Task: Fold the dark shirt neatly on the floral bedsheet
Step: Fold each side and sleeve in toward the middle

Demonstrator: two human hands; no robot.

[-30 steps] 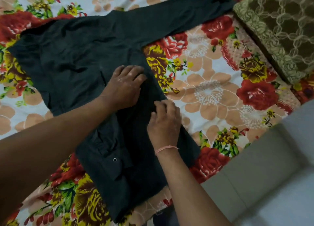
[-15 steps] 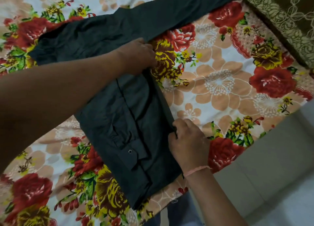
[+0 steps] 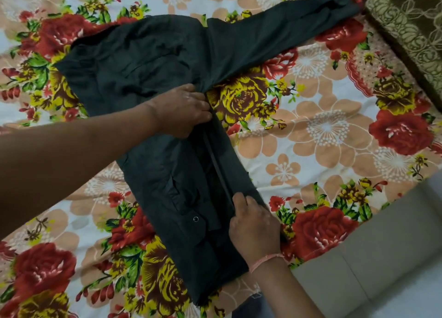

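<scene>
The shirt point(image 3: 153, 78) lies mid-bedsheet point(image 3: 334, 138), hem near the front edge, one sleeve point(image 3: 287, 28) reaching toward the far right corner. The left hand point(image 3: 181, 109) grips the side fold at the armpit and the right hand point(image 3: 253, 224) pinches it near the hem, probably to keep the crease straight. A second ago both hands sat together mid-fold.

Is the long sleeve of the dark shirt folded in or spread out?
Spread out. The sleeve lies stretched across the floral bedsheet, away from the dark shirt, not folded over it.
</scene>
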